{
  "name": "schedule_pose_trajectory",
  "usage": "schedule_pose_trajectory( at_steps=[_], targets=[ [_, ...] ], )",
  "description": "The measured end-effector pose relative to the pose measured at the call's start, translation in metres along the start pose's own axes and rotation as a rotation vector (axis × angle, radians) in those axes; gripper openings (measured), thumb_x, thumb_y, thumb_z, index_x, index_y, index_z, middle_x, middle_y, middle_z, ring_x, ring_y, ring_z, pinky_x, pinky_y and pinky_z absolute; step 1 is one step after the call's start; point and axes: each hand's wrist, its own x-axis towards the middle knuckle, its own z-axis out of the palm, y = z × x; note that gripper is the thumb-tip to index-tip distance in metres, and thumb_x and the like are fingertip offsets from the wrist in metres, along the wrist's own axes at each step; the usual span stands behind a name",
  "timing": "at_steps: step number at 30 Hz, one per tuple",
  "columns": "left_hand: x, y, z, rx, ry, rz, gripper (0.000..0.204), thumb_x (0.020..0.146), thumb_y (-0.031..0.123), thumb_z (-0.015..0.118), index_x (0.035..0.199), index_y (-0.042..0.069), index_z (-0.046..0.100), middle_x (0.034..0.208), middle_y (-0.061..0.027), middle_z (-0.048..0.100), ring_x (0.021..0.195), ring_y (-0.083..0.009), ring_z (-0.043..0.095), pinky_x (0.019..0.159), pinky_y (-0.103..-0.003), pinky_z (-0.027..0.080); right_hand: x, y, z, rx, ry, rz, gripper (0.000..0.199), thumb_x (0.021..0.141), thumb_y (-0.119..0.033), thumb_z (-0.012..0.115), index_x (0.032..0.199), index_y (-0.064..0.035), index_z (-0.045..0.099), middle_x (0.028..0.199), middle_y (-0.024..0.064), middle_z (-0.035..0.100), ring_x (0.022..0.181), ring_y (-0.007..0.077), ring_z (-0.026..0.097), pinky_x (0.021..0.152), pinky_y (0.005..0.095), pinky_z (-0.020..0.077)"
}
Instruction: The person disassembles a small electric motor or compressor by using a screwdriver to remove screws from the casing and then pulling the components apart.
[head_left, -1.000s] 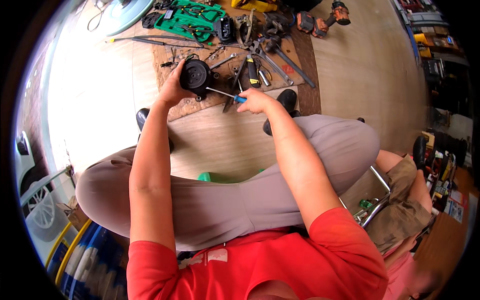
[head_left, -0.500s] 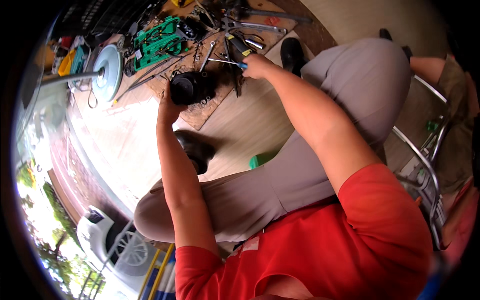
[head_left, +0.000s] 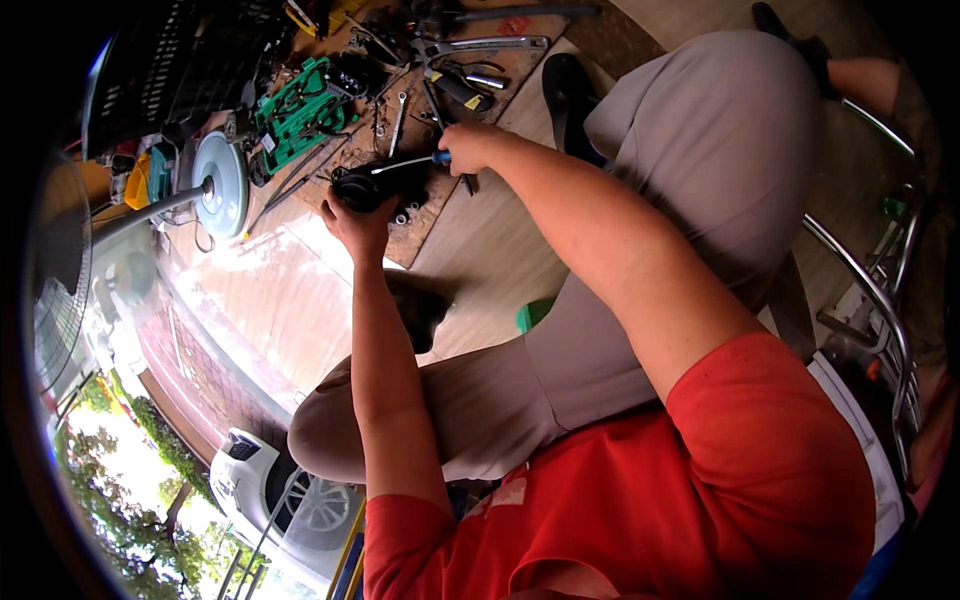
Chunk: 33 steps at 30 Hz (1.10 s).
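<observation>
Left hand [head_left: 358, 224] cups the black, round, hard-looking part [head_left: 357, 187], fingers curled around it; right hand [head_left: 470, 150] grips the slim steel, blue-handled screwdriver [head_left: 412, 163], tip left of those fingers, above the part. Best brace firmly, lever gently.

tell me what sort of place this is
Probably a small repair workshop, judging by the stained brown board strewn with wrenches, the green tool case and the white car outside.

My red shirt [head_left: 640, 500], grey trousers [head_left: 710, 150], black round part [head_left: 350, 190], blue screwdriver handle [head_left: 441, 157] right of it, green case [head_left: 290, 140] beyond it
</observation>
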Motion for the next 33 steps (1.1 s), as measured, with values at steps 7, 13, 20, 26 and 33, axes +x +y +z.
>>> schedule_pose_trajectory(
  at_steps=[7, 13, 20, 26, 33],
  targets=[
    [-0.001, -0.013, -0.001, -0.059, 0.007, 0.061, 0.117, 0.052, 0.031, 0.100, 0.148, 0.001, 0.039, 0.152, -0.0255, 0.036, 0.140, -0.0463, 0.033, 0.114, -0.055, 0.032, 0.004, 0.002, 0.013, -0.032, 0.089, -0.134, 0.028, 0.075, -0.022, 0.079, 0.100, -0.0110, 0.075, 0.102, 0.0135, 0.073, 0.100, 0.0332, 0.069, 0.084, 0.0447, 0.0555],
    [0.004, -0.015, -0.003, -0.068, -0.015, 0.134, 0.113, 0.051, 0.028, 0.100, 0.145, 0.001, 0.042, 0.148, -0.0233, 0.040, 0.136, -0.0448, 0.038, 0.113, -0.053, 0.035, 0.003, 0.004, 0.010, -0.031, 0.086, -0.120, 0.030, 0.075, -0.021, 0.080, 0.103, -0.0103, 0.075, 0.104, 0.0141, 0.073, 0.102, 0.0344, 0.069, 0.085, 0.0446, 0.0555],
    [0.005, -0.013, -0.006, -0.072, -0.040, 0.146, 0.111, 0.051, 0.027, 0.099, 0.144, 0.003, 0.042, 0.148, -0.0246, 0.039, 0.136, -0.0453, 0.040, 0.112, -0.052, 0.036, 0.001, 0.006, 0.010, -0.018, 0.048, -0.149, 0.036, 0.073, -0.020, 0.078, 0.106, -0.0094, 0.075, 0.104, 0.0154, 0.073, 0.102, 0.0343, 0.069, 0.086, 0.0440, 0.0554],
    [0.004, -0.011, -0.007, -0.102, -0.066, 0.113, 0.112, 0.052, 0.026, 0.099, 0.146, 0.004, 0.041, 0.150, -0.0259, 0.036, 0.137, -0.0462, 0.038, 0.114, -0.053, 0.035, 0.005, 0.001, 0.014, -0.025, 0.076, -0.185, 0.034, 0.072, -0.020, 0.077, 0.105, -0.0099, 0.075, 0.100, 0.0157, 0.074, 0.099, 0.0346, 0.069, 0.085, 0.0437, 0.0555],
    [0.001, -0.006, -0.009, -0.105, -0.054, 0.115, 0.111, 0.053, 0.024, 0.099, 0.146, 0.005, 0.041, 0.150, -0.0253, 0.037, 0.137, -0.0456, 0.038, 0.114, -0.053, 0.035, 0.010, 0.015, 0.017, 0.114, 0.104, -0.095, 0.028, 0.074, -0.021, 0.076, 0.100, -0.0109, 0.076, 0.096, 0.0150, 0.074, 0.094, 0.0337, 0.070, 0.080, 0.0447, 0.0544]
  ],
)
